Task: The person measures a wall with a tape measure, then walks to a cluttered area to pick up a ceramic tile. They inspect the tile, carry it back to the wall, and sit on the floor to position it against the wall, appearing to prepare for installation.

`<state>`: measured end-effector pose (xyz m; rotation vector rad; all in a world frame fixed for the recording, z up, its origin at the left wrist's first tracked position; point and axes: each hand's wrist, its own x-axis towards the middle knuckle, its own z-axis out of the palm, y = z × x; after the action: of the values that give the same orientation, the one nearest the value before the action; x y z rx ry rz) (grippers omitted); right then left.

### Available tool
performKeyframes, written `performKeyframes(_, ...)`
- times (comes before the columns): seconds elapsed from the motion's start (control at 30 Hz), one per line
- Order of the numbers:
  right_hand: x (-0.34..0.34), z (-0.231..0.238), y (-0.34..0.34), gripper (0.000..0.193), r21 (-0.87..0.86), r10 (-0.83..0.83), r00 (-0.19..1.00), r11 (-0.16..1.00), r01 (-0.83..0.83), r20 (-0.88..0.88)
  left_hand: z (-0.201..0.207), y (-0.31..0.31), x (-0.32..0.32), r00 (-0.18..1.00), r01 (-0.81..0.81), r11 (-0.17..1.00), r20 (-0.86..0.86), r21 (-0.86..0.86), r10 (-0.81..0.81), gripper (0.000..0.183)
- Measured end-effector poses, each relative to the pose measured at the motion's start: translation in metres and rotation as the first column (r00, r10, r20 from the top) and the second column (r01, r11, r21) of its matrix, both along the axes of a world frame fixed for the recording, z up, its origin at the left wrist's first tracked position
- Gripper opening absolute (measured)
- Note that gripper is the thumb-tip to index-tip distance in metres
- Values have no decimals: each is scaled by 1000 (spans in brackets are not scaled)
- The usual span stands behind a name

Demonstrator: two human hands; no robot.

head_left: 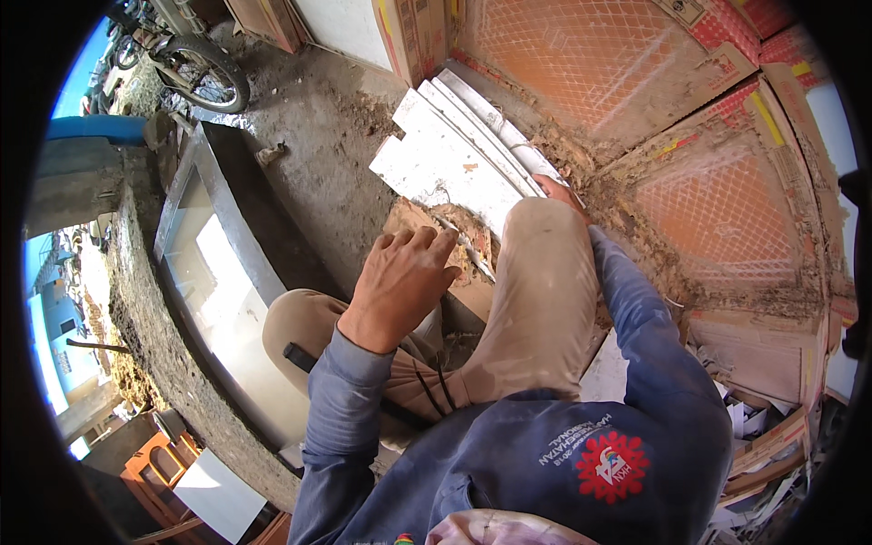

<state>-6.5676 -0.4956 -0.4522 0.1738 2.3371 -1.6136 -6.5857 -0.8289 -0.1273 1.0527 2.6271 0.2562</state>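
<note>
A stack of long white tiles (459,150), dusty and chipped at one corner, leans ahead of my right knee. My right hand (561,193) is at the right end of the stack, its fingers closed on the edge of the outermost tile. My knee hides part of that hand. Over my lap, my left hand (400,277) hangs in the air, back up, with fingers loosely bent and apart, holding nothing. Beneath and beyond it lies a torn piece of brown cardboard (463,295) next to the tiles.
Cardboard-framed packs of orange tiles (718,218) stand along the right, with crumbled dirt (636,227) at their foot. A dark-framed glass panel (213,245) stands to my left beside a rough concrete ledge (154,318). A motorcycle wheel (204,77) is at the far left, and an orange chair (159,472) at the lower left.
</note>
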Motion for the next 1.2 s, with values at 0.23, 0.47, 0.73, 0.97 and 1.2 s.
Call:
performKeyframes(0.23, -5, 13, -10, 41, 111, -36, 988, 994, 19, 153, 4, 3, 1, 999, -1, 999, 37, -32, 2, 39)
performKeyframes(0.47, 12, 0, -21, 38, 141, -183, 958, 978, 154, 220, 4, 1, 0, 988, -20, 993, 147, -116, 37, 48)
performKeyframes(0.73, 38, -15, -57, 38, 407, -458, 888, 805, 431, -35, 2, -9, 1, 992, -33, 994, 122, -102, 46, 47)
performKeyframes(0.97, 46, -7, -85, 49, 795, 110, 899, 521, 311, -425, 2, -12, -4, 983, -43, 988, 173, -148, 68, 48)
performKeyframes(1.2, 41, 7, -92, 38, 542, -97, 945, 799, 261, -312, -1, -21, -2, 985, -31, 994, 164, -105, 49, 48)
